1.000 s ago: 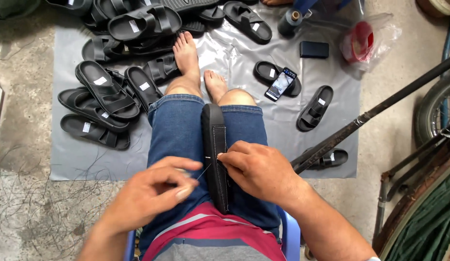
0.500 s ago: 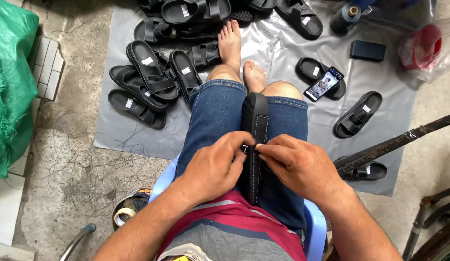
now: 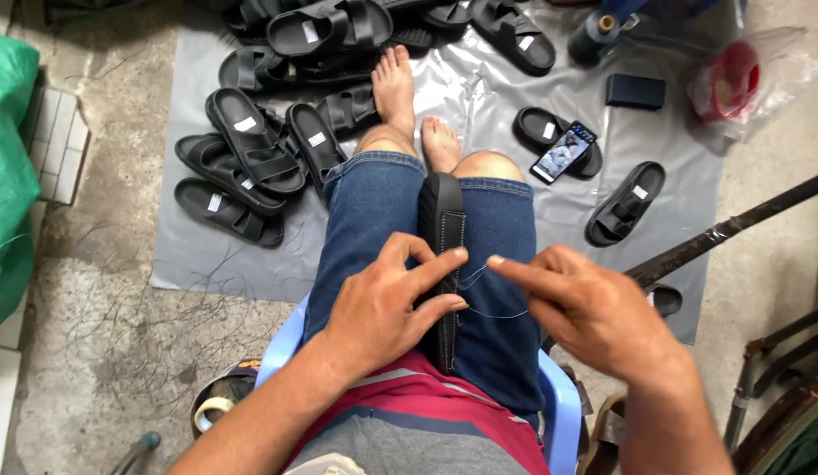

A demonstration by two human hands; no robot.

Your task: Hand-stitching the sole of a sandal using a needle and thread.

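A black sandal (image 3: 442,220) stands on its edge between my knees, sole edge up, with a line of pale stitching along it. My left hand (image 3: 387,303) grips the sandal's near half, fingers wrapped over its edge. My right hand (image 3: 585,312) is just right of it, thumb and forefinger pinched on a thin pale thread (image 3: 488,295) that runs from the sandal to the fingertips. I sit on a light blue plastic chair (image 3: 558,413) in denim shorts, bare feet on a grey sheet (image 3: 505,97).
Several black sandals (image 3: 250,149) are piled on the grey sheet at the left and top, more at the right (image 3: 624,204). A phone (image 3: 563,151) lies on one sandal. A dark thread spool (image 3: 593,35), a dark box (image 3: 636,91), a bagged red roll (image 3: 734,75), a green sack (image 3: 9,176) and a metal bar (image 3: 734,230) surround me.
My right hand has drawn away to the right from the sandal, pulling the thread out taut. My left hand stays on the sandal. The view has tilted slightly.
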